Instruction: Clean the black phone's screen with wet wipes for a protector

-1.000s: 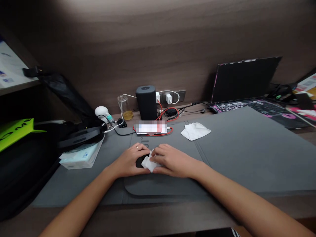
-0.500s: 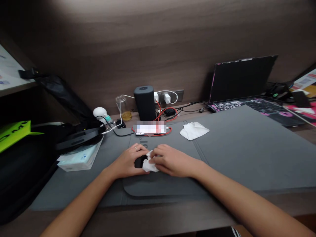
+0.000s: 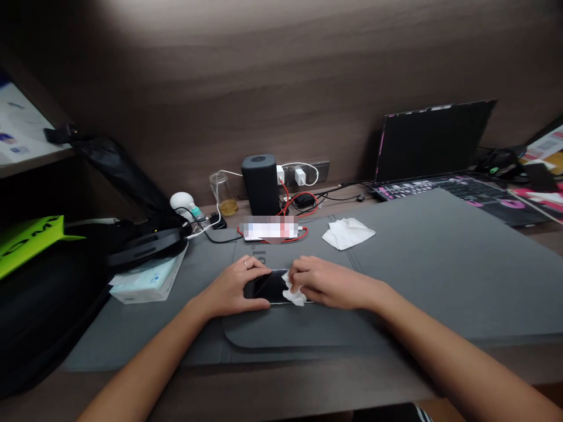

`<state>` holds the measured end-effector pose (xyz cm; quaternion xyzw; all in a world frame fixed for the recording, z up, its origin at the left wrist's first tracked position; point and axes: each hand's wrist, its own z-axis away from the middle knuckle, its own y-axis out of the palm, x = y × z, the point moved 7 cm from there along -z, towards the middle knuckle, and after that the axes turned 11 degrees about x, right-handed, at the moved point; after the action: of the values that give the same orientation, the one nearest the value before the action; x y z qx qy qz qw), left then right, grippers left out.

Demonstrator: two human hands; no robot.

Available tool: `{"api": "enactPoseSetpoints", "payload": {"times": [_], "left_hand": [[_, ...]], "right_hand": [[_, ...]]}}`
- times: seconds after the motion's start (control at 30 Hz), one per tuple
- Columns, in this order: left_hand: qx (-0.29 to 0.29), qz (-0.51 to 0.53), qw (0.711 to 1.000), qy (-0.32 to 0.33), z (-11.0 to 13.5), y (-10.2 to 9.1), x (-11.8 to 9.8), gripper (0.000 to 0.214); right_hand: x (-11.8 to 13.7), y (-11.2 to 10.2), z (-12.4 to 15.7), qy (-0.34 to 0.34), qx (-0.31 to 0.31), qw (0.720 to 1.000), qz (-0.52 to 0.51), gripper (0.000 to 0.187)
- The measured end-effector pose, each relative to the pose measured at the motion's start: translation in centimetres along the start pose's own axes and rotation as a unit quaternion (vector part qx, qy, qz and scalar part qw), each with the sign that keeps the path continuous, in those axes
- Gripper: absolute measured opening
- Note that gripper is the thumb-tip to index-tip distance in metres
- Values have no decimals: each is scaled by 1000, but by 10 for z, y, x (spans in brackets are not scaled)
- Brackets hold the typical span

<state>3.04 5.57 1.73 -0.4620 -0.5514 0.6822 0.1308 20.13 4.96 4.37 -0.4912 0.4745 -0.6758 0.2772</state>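
White tissue, crumpled, is pressed to the dark glass of a smartphone [image 3: 271, 287] lying flat on a grey desk mat [image 3: 409, 275] that covers much of a wood-grain bench [image 3: 264, 384]. The person's left hand [image 3: 259, 288], a ring on one finger, brackets the phone's left end in a wide C, thumb along the near edge and fingertips at the far one, gripping it between them. The right hand [image 3: 303, 284], its fingers bunched closed, pinches the crumpled tissue [image 3: 295, 297] over the right part of the screen; the phone's right end is hidden beneath that hand. A second tissue [image 3: 349, 234], spread flatter, lies on the mat beyond the right hand, well apart from the phone.

Just past the phone, a slim device [image 3: 270, 230] with its display blurred out rests near a looped red cable [image 3: 307, 230]. Behind it stands a black cylindrical speaker [image 3: 260, 187], with a clear glass jar [image 3: 222, 190] holding a little amber liquid beside it and white plugs [image 3: 300, 176] in the wall socket. To the left, a tissue pack [image 3: 147, 284] sits partly under a black strap-like item [image 3: 149, 247]. An open laptop [image 3: 435, 143], its screen dark, occupies the far right.
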Motion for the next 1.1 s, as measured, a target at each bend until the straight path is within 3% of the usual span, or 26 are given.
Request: {"api": "enactPoseSetpoints", "payload": {"times": [0.3, 0.4, 0.6, 0.73, 1.1], "left_hand": [[0, -8, 1000, -4, 0, -1, 0, 55], [-1, -9, 1000, -5, 0, -1, 0, 54], [0, -10, 1000, 1, 0, 0, -1, 55], [-2, -11, 1000, -2, 0, 0, 0, 55], [-1, -11, 1000, -1, 0, 0, -2, 54]], "right_hand": [[-15, -5, 12, 39, 41, 997, -46, 20], [-17, -6, 11, 58, 23, 997, -40, 22], [-10, -2, 7, 42, 50, 997, -27, 22], [-12, -4, 5, 81, 27, 996, 2, 19], [-1, 4, -5, 60, 23, 997, 42, 12]]}}
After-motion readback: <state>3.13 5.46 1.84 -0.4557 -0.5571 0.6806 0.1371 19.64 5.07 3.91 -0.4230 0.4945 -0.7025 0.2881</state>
